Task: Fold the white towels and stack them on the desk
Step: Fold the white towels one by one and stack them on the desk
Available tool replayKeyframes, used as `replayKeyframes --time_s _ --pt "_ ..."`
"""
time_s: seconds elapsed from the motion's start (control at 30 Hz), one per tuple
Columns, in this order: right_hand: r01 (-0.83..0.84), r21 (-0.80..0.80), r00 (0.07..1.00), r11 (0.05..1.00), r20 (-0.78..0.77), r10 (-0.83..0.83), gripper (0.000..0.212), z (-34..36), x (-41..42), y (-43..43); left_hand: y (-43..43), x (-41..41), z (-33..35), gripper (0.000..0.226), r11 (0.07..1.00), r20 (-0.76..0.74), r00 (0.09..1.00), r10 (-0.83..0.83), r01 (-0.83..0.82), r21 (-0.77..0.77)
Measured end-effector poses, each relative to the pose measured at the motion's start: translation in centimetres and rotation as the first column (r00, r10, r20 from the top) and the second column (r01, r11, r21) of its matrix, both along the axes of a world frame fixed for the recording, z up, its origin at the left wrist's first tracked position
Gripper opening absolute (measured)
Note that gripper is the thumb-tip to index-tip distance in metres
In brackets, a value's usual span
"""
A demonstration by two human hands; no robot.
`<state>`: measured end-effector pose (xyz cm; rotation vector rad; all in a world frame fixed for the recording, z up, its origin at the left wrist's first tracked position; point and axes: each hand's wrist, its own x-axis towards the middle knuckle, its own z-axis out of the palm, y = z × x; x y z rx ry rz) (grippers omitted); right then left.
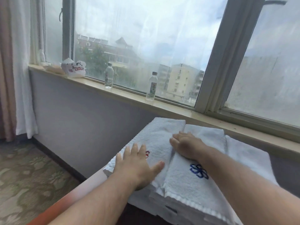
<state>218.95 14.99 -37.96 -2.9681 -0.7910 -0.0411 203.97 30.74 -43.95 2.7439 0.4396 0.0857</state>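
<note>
White terry towels lie folded on the worktop (93, 181), just below the windowsill (129, 96), in the near right of the scene. Two of them sit side by side on top, long edges touching along a seam. The left towel (155, 135) bears a red embroidered mark (147, 154); the right towel (183, 185) bears a blue embroidered mark (198, 171). Further folded white layers show beneath their near edge. A third towel (243, 154) lies flat to the right, partly under the right towel.

Left hand (138, 166): palm down on the near part of the left towel, fingers straight and spread, thumb pointing toward the seam, partly covering the red mark. Right hand (186, 146): palm down on the far part of the right towel, fingers straight, tips reaching the seam. Neither hand pinches any cloth.

On the windowsill stand two clear plastic bottles, one at the left (109, 77) and one at the right (151, 86), well apart. A white printed bag (73, 69) rests at the far left end of the sill. A curtain (21, 62) hangs at the left, above a patterned carpet (32, 176)
</note>
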Motion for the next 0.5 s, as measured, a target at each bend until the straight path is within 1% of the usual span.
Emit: replayKeyframes --time_s 0.07,0.13,0.2,0.27,0.3,0.4,0.5 --pt "-0.024 -0.027 1.000 0.999 -0.011 0.023 0.055 0.1 -2.4 -1.9 -1.4 -1.1 0.7 0.097 0.999 -0.003 1.000 -0.021 0.021 -0.029" --pt "-0.046 -0.070 0.999 0.996 -0.013 0.045 0.054 0.5 -4.6 -4.2 -3.2 -2.3 1.6 0.092 0.995 0.027 0.997 -0.078 0.080 -0.057" --pt "-0.079 -0.152 0.996 0.985 0.025 0.084 0.048 1.2 -6.4 -6.6 -5.1 -3.4 2.6 0.089 0.988 0.060 0.989 -0.134 0.138 -0.066" --pt "-0.083 -0.229 0.992 0.970 0.073 0.103 0.050 2.3 -8.0 -9.2 -7.3 -4.3 3.6 0.088 0.981 0.080 0.981 -0.178 0.184 -0.067" --pt "-0.079 -0.244 0.990 0.967 0.095 0.105 0.052 2.8 -8.7 -10.7 -8.4 -4.7 4.2 0.088 0.977 0.085 0.977 -0.195 0.201 -0.068" --pt "-0.023 -0.264 0.988 0.964 0.141 0.062 0.055 3.8 -10.5 -16.4 -12.2 -5.2 5.7 0.085 0.966 0.119 0.961 -0.249 0.255 -0.042" --pt "0.081 -0.275 0.987 0.958 0.158 -0.038 0.059 3.6 -12.0 -23.3 -16.8 -4.9 6.3 0.081 0.943 0.115 0.938 -0.328 0.332 -0.016"
